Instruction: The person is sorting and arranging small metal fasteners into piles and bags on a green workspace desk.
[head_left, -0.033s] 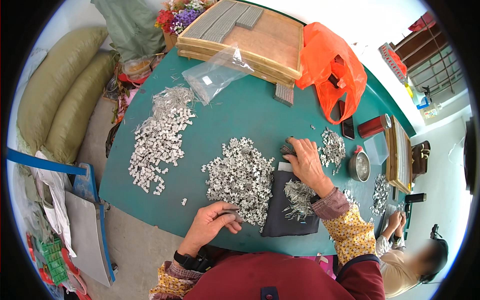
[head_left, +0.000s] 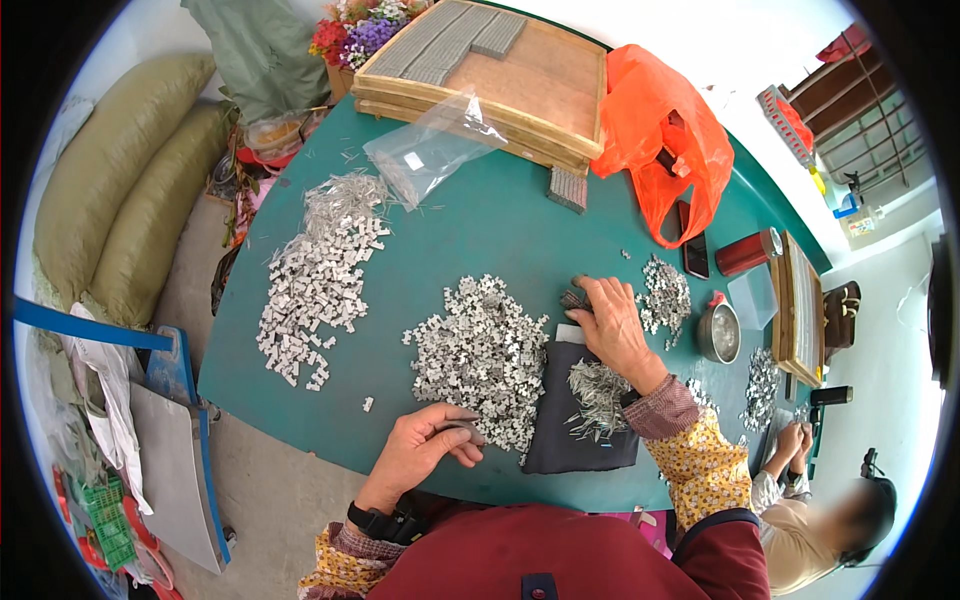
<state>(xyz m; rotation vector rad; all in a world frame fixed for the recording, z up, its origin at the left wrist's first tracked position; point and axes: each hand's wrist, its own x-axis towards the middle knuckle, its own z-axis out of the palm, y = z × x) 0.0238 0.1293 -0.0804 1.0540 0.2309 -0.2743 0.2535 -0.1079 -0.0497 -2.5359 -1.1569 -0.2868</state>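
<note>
My left hand [head_left: 432,440] is at the near edge of a heap of small silver metal pieces [head_left: 480,350]. Its fingers are curled, with dark coverings on the tips; whatever they hold is hidden. Beyond a dark cloth pad [head_left: 560,445], my right hand [head_left: 618,325] closes its thumb and fingers around a small dark grey ridged stack [head_left: 574,300]. A pile of thin metal pins [head_left: 600,395] lies on the pad under my right wrist. A small pale flat piece [head_left: 570,334] rests at the pad's far edge.
On the green table [head_left: 300,430] are another heap of metal pieces [head_left: 310,290], a clear plastic bag [head_left: 430,150], wooden trays [head_left: 540,100], an orange bag [head_left: 660,120], a metal bowl [head_left: 718,333], a phone [head_left: 694,250] and a red flask [head_left: 745,252]. Another person [head_left: 810,530] sits at right.
</note>
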